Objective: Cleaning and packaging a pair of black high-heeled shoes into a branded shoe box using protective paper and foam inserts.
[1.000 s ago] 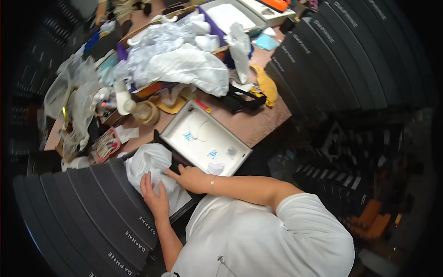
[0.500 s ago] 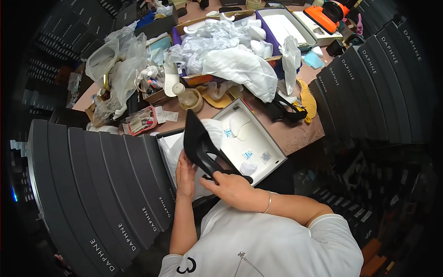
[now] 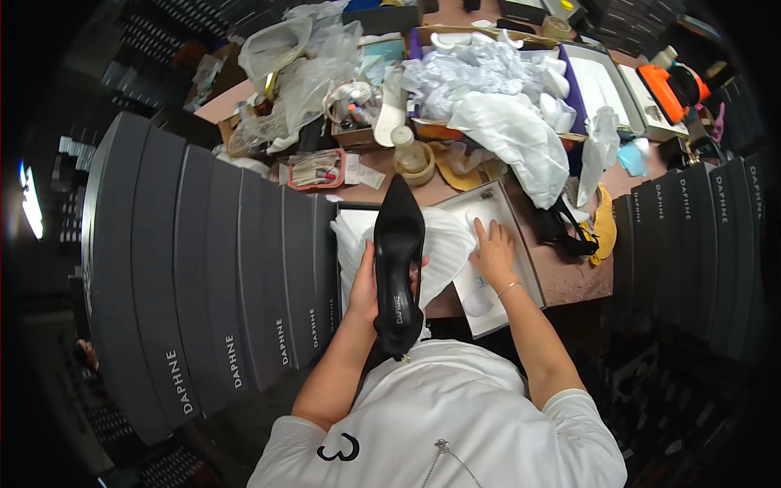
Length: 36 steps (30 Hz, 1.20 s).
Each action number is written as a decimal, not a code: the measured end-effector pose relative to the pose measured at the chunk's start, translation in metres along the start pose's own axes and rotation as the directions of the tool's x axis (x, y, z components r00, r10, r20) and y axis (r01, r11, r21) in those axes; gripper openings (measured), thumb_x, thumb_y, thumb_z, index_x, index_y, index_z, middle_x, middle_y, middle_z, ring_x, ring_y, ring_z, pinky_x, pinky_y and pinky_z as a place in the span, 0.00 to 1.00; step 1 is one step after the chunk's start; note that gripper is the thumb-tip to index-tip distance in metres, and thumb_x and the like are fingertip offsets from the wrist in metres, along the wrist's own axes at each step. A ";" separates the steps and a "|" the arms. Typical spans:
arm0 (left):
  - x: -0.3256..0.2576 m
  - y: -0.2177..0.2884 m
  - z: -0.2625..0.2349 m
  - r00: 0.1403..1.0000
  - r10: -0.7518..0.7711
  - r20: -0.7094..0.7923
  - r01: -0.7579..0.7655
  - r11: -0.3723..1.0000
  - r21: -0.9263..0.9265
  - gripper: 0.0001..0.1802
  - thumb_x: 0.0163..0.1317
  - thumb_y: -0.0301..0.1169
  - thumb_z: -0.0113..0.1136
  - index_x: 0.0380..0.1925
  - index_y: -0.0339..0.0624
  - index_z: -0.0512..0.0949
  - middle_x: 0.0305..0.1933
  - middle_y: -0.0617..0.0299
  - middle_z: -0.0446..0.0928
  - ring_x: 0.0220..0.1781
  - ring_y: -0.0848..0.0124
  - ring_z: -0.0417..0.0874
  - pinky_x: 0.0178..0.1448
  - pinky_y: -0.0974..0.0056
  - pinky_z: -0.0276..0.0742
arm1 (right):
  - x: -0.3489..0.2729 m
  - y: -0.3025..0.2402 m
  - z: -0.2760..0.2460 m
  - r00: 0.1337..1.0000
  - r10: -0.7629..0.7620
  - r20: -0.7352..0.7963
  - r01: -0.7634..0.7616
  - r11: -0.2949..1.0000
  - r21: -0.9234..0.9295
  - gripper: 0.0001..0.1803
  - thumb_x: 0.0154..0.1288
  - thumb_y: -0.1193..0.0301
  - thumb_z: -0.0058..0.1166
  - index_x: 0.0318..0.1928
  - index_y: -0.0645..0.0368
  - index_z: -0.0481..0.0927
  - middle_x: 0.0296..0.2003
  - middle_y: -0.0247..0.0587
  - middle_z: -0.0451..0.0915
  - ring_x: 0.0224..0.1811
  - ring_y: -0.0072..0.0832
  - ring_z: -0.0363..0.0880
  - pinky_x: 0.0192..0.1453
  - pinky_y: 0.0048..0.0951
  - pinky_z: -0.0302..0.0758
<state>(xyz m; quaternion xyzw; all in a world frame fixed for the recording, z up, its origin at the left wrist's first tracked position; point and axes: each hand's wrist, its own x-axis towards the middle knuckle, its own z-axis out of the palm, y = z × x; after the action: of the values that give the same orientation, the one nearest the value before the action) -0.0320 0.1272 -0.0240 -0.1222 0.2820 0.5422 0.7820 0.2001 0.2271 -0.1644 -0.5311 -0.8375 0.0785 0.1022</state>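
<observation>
My left hand [image 3: 364, 285] is clamped on the stiff, light black shoe [image 3: 399, 260] at mid-sole, right hand [image 3: 493, 254] flat, fingers apart, in the box [image 3: 521, 244] beside it.

The person wears a white short-sleeved top with a small black curled mark on the chest and a thin chain hanging at the front. Both forearms are bare. A thin bracelet [image 3: 509, 286] circles the right wrist.
</observation>
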 end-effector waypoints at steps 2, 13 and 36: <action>-0.006 0.008 0.021 0.995 -0.072 0.067 0.081 0.986 -0.145 0.42 0.66 0.66 0.35 0.54 0.35 0.73 0.47 0.46 0.78 0.35 0.65 0.82 0.37 0.63 0.83 | 0.003 0.008 0.015 0.999 -0.039 0.015 0.039 0.999 -0.006 0.32 0.56 0.71 0.57 0.63 0.54 0.67 0.49 0.51 0.73 0.52 0.45 0.71 0.50 0.42 0.74; 0.002 -0.023 0.012 0.997 -0.030 -0.066 0.038 0.992 0.117 0.41 0.69 0.62 0.34 0.53 0.29 0.72 0.32 0.54 0.79 0.28 0.68 0.81 0.36 0.68 0.83 | 0.022 0.018 0.002 0.952 0.064 0.298 -0.083 0.995 0.052 0.49 0.45 0.75 0.67 0.69 0.42 0.59 0.48 0.50 0.71 0.54 0.47 0.70 0.53 0.43 0.75; -0.020 -0.031 0.021 0.994 -0.102 0.030 0.092 0.969 0.229 0.46 0.63 0.71 0.32 0.59 0.40 0.67 0.48 0.54 0.77 0.45 0.61 0.82 0.48 0.52 0.82 | -0.012 -0.071 -0.200 0.830 -0.526 -0.185 0.513 0.590 0.624 0.15 0.47 0.80 0.60 0.38 0.58 0.80 0.49 0.39 0.79 0.60 0.40 0.73 0.66 0.42 0.62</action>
<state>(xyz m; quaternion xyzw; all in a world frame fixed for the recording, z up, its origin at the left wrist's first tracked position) -0.0020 0.1101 0.0005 -0.0341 0.3195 0.4698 0.8222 0.1934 0.1909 0.0450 -0.1932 -0.8752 0.3356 0.2900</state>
